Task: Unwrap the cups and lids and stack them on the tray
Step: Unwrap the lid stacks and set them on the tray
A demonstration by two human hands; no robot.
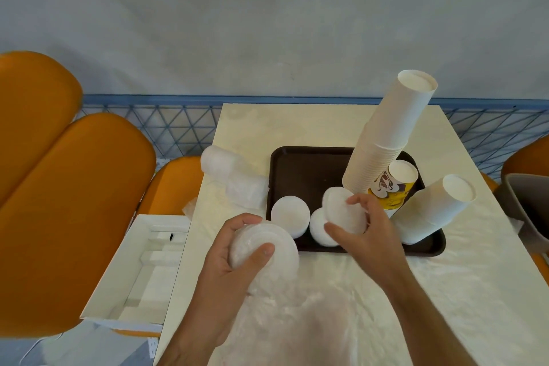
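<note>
On the cream table point(326, 128) beside orange chairs point(74, 202) sits a dark tray point(297, 169).

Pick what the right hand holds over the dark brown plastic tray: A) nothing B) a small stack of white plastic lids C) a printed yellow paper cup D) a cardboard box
B: the right hand grips a small stack of white plastic lids above the dark brown plastic tray.
</note>
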